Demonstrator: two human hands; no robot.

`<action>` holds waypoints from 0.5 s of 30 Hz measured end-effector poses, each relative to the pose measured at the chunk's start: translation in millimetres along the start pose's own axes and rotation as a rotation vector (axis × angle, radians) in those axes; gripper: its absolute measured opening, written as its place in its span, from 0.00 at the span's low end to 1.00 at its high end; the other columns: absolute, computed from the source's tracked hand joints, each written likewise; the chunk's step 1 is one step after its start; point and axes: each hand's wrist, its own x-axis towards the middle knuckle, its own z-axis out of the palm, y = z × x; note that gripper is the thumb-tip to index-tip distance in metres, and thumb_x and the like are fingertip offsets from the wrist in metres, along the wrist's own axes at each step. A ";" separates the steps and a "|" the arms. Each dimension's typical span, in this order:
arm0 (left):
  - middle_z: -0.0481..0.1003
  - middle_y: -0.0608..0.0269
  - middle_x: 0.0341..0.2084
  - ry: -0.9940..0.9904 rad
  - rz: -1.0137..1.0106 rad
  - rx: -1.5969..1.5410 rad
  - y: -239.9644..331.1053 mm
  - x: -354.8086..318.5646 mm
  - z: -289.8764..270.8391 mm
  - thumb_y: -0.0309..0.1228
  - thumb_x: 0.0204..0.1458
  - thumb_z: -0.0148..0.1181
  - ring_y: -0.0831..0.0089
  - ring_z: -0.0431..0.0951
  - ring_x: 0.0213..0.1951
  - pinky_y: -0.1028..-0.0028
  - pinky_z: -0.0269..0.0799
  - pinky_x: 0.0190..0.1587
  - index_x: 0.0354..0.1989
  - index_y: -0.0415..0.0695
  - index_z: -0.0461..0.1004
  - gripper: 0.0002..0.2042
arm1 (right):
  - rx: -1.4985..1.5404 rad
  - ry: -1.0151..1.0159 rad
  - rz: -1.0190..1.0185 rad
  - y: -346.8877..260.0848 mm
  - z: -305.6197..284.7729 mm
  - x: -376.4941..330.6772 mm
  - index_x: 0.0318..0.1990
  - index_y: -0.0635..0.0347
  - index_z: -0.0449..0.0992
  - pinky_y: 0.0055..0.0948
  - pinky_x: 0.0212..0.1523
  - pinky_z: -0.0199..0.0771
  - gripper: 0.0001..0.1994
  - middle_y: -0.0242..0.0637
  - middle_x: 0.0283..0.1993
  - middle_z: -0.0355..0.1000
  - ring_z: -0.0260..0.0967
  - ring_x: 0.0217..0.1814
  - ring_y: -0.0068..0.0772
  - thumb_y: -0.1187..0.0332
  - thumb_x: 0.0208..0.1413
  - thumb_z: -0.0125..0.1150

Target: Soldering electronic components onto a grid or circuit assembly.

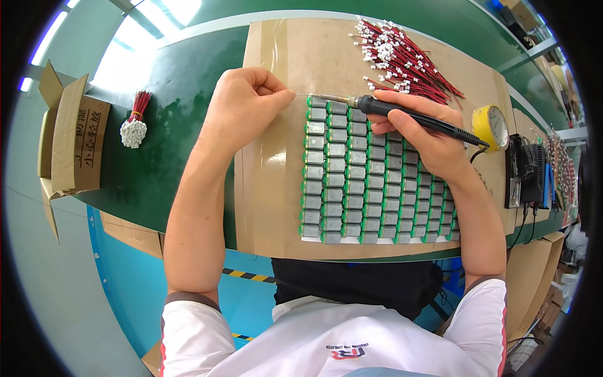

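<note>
My right hand grips a black soldering iron. Its metal tip points left and meets the top left corner of a block of small grey motor-like parts with green circuit boards, set in close columns. Just left of that corner, my left hand is closed in a pinch on a thin solder wire, whose end reaches toward the iron's tip. Whether tip and wire touch is too small to tell. The parts lie on a brown cardboard sheet on the green table.
Beyond the iron lies a loose pile of red and black leads with white connectors. A tied bundle of leads and an open carton stand left. Yellow tape and a black soldering station sit right, joined by cables.
</note>
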 end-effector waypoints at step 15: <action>0.76 0.67 0.20 0.009 0.016 0.049 4.1 -2.2 0.7 0.30 0.51 0.68 0.81 0.72 0.24 0.76 0.70 0.30 0.29 0.34 0.82 0.09 | -0.005 -0.005 0.001 0.0 0.9 0.4 0.63 0.71 0.75 0.27 0.52 0.83 0.17 0.47 0.50 0.83 0.83 0.46 0.31 0.74 0.70 0.57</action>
